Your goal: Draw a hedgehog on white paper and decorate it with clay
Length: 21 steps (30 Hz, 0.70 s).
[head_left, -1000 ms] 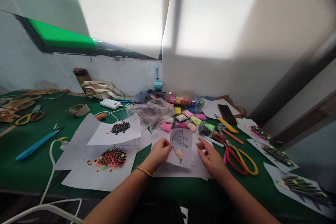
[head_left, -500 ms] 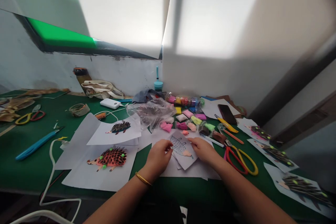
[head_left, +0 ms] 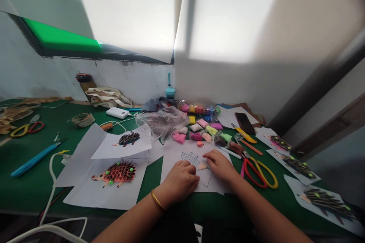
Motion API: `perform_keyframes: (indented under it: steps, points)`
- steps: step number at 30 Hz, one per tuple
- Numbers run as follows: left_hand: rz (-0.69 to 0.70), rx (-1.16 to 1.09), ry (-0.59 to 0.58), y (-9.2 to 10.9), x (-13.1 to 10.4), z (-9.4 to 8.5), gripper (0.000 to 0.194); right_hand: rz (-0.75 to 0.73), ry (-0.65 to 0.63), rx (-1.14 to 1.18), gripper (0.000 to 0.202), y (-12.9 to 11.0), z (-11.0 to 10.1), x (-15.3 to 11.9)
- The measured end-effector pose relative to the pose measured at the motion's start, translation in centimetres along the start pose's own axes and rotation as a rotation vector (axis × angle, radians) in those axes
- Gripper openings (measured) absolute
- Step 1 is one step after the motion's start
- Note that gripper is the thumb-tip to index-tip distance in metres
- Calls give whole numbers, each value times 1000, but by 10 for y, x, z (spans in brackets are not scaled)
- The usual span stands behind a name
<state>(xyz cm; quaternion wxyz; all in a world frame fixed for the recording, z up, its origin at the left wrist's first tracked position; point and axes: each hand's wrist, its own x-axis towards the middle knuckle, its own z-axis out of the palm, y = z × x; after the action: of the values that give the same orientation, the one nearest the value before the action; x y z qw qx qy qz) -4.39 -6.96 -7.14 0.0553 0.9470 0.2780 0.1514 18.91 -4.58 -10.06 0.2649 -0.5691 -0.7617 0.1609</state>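
A small sheet with a line-drawn hedgehog [head_left: 189, 158] lies on white paper in front of me. Peach clay [head_left: 202, 167] covers the drawing's head end. My left hand [head_left: 181, 179], a gold bangle at its wrist, rests on the lower left of the sheet, its fingers loosely bent and laid down over the paper. My right hand [head_left: 220, 165] touches the sheet's right side, its fingers slightly bent and apart, close to the peach clay. Its thumb is mostly hidden. Just beyond the drawing sits a small coral clay lump [head_left: 200, 143].
Clay packets [head_left: 196, 128] and a plastic bag [head_left: 162, 121] lie behind. At right are red-and-yellow scissors [head_left: 261, 171], a yellow cutter [head_left: 243, 134], a phone [head_left: 244, 122] and several finished hedgehog sheets. Left are a clay hedgehog [head_left: 121, 174], a blue pen-shaped tool [head_left: 35, 159] and a white cable [head_left: 51, 182].
The drawing sheet, held up between both hands before, now lies down on the white paper. My left hand has moved right and turned palm down; the right hand stays at the sheet's edge.
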Motion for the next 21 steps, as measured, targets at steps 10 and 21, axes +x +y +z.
perform_keyframes:
  steps: [10, 21]
  points:
    - [-7, 83, -2, 0, 0, 1, 8, -23, 35, -4, 39, -13, 7, -15]
    - [-78, 33, 10, -12, 3, -1, 9, -51, 55, 51, 44, -17, 15, -7]
